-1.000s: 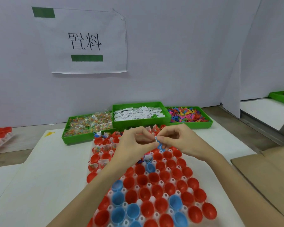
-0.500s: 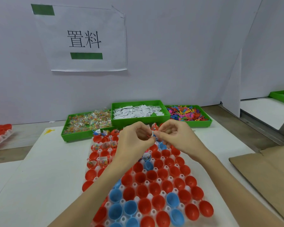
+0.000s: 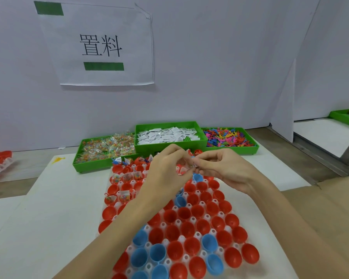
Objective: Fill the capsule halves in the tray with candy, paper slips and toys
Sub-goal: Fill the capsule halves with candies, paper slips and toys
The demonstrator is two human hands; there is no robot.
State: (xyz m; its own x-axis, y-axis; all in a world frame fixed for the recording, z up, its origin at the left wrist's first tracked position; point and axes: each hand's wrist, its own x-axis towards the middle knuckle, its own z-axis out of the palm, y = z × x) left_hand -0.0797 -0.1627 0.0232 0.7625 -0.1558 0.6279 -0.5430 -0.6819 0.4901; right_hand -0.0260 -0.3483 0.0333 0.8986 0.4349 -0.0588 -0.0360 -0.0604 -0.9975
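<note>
White capsule tray [image 3: 201, 253] on the white worktop [image 3: 48, 208], stocked with red and blue capsule halves [image 3: 191, 246]; far-left cells already hold candy packets and slips, near rows bare. Left hand [image 3: 167, 170] and right hand [image 3: 224, 170] meet above the tray's far end, fingertips of both pinching small white paper slips [image 3: 186, 167] between them. Behind the tray, three green bins: wrapped candy [image 3: 107, 148] at left, paper slips [image 3: 167, 134] at centre, multicoloured plastic toys [image 3: 228, 136] at right. Printed sign [image 3: 101, 45] on the wall.
</note>
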